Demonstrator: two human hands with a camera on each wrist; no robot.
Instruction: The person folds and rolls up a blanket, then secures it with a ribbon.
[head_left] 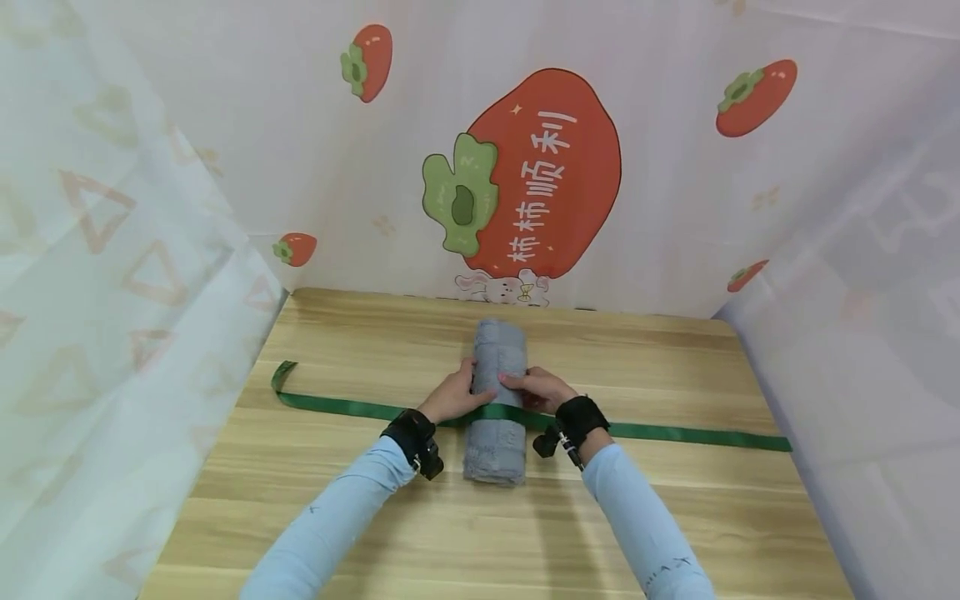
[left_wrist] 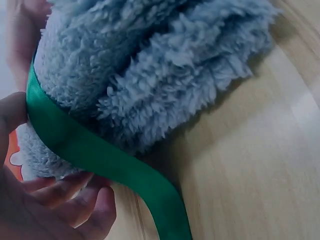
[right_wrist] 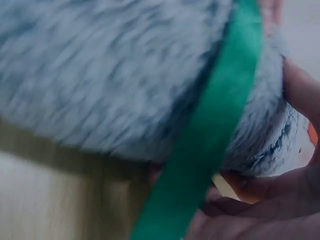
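A rolled grey-blue towel (head_left: 498, 367) lies lengthwise on the wooden table, its fluffy layers showing in the left wrist view. Over its top runs a green ribbon (head_left: 501, 412), with both ends spread out to the sides on the tabletop. My left hand (head_left: 453, 395) grips the roll's left side, thumb on top beside the ribbon and fingers low along the side. From the right, my right hand (head_left: 542, 388) holds the roll, its thumb on the upper surface. In the right wrist view the ribbon (right_wrist: 212, 120) slopes down off the towel, past the fingers of that hand.
The ribbon's left end curls up near the left edge of the wooden table (head_left: 645, 517); its right end reaches the right edge. White printed cloth (head_left: 660, 208) with red fruit pictures hangs behind the table and along both sides.
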